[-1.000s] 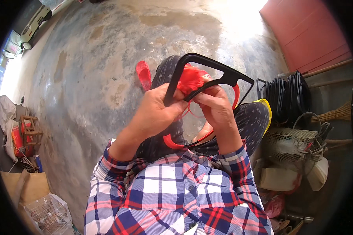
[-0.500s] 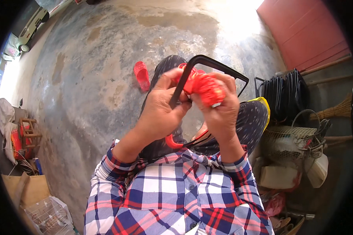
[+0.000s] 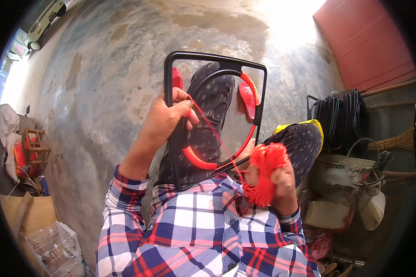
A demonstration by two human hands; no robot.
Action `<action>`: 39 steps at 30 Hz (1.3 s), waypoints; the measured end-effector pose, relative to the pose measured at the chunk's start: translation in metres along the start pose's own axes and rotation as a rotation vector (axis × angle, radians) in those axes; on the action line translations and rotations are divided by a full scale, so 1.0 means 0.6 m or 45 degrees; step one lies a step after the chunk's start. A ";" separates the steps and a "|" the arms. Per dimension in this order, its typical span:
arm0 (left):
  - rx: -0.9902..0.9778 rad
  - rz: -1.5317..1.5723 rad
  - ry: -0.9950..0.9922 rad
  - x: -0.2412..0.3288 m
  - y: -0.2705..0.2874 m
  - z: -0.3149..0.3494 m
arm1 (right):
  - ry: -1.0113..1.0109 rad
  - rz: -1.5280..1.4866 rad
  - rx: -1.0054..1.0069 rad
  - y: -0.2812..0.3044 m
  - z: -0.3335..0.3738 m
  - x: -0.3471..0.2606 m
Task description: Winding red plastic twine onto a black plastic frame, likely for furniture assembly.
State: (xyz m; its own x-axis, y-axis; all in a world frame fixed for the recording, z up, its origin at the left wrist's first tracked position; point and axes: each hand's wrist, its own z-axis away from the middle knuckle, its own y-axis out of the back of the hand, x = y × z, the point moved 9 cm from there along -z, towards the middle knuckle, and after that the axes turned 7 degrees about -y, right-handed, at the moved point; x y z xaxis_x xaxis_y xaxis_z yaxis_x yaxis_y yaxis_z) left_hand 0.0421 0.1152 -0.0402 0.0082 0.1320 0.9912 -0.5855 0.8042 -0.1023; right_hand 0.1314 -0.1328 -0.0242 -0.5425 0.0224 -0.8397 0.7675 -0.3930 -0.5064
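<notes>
A black rectangular frame (image 3: 169, 76) with a round ring inside it stands tilted over my lap. Red cord wraps parts of the ring, as on its lower left stretch (image 3: 201, 160) and upper right. My left hand (image 3: 159, 121) grips the frame's left bar, thumb and finger pinching a strand of red cord (image 3: 213, 130). That strand runs taut across the ring to a thick bundle of red cord (image 3: 269, 159). Wrapped round the bundle, my right hand (image 3: 284, 181) is low beside the frame's lower right corner, slightly blurred.
Two red slippers (image 3: 247, 100) show on the concrete floor, partly behind the frame. To the right are a stack of black frames (image 3: 342, 108), a wire basket (image 3: 339, 166) and a straw broom (image 3: 395, 140). A small wooden stool (image 3: 36, 150) and wire cage (image 3: 55, 247) stand left.
The frame has turned from nearly edge-on to face me. My right hand has moved down and right with the bundle, away from my left hand, drawing out a strand between them.
</notes>
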 end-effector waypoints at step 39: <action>-0.196 -0.392 -0.608 0.115 -0.129 0.027 | 1.018 1.789 0.591 -0.092 -0.121 -0.160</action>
State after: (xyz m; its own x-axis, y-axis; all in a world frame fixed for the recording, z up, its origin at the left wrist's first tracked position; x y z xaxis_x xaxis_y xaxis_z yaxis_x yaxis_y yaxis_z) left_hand 0.0747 0.0528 0.0375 -0.2274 -0.3679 0.9016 -0.4893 0.8437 0.2209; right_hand 0.1657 -0.0466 0.0704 0.8373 -0.1852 -0.5144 0.2348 -0.7279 0.6442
